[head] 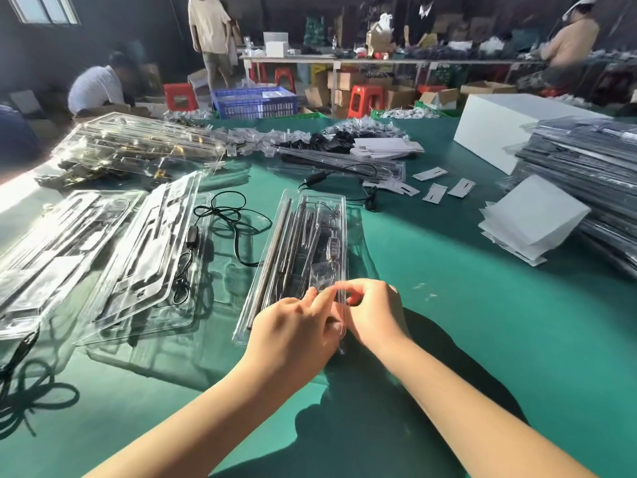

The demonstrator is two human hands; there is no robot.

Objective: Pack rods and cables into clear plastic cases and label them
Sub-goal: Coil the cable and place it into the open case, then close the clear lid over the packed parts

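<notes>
A long clear plastic case [275, 232] lies on the green table in front of me, holding metal rods [272, 250] on its left side and a cable with a small controller [331, 248] on its right. My left hand [296, 329] rests on the near end of the case with its fingers extended over the plastic. My right hand [372, 312] is at the case's near right edge, its fingers curled and pinching the rim of the case. A loose black cable [227, 215] lies to the left of the case.
Open clear cases [151, 257] with parts lie to the left, more in a pile [138, 146] at the back left. White label cards [434, 191] and a stack of white sheets [531, 222] sit to the right, beside a tall stack of packed cases [586, 167] and a white box [499, 129]. People work in the background.
</notes>
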